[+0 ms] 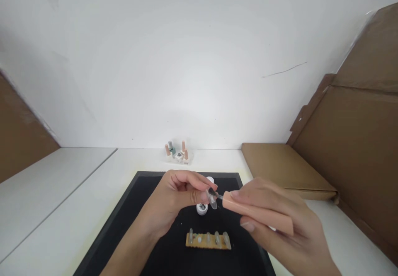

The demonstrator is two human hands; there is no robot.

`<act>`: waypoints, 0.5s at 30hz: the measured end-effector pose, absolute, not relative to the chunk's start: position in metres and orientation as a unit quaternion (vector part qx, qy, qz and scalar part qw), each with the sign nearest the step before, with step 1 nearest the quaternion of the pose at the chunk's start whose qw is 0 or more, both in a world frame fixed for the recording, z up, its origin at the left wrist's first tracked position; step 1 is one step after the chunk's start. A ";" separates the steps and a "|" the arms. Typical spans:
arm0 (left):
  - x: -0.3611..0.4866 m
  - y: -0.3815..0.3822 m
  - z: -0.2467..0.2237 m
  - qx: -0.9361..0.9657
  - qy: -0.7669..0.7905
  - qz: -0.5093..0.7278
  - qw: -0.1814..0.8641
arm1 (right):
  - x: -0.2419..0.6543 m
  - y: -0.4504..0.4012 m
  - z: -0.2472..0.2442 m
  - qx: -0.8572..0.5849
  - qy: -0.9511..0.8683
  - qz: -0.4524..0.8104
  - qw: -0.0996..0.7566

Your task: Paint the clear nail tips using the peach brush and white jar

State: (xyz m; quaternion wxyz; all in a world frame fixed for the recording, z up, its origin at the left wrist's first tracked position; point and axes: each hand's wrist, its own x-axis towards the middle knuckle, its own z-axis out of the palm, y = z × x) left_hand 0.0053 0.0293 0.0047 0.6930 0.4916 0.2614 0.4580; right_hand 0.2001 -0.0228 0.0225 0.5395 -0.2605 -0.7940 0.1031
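My left hand pinches a clear false nail between thumb and fingers above the black mat. My right hand is closed around the long peach handle of a nail polish brush. The brush's dark tip meets the false nail, close to my left fingertips. Below them a small white jar stands open, with something dark and silvery inside. Nearer to me lies a yellowish strip carrying several clear false nails. A white round lid shows partly behind my left fingers.
A clear tray with several small bottles, some peach-capped, stands near the wall. The black mat lies on the white table. A flat cardboard box lies at back right, and upright cardboard panels flank both sides.
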 end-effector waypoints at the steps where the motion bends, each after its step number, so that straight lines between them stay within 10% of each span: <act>1: 0.006 0.029 0.005 0.490 0.265 0.461 0.691 | 0.200 -0.023 0.024 -0.263 -0.794 0.108 0.537; 15: 0.004 0.030 0.000 0.513 0.258 0.451 0.684 | 0.200 -0.025 0.022 -0.266 -0.790 0.085 0.545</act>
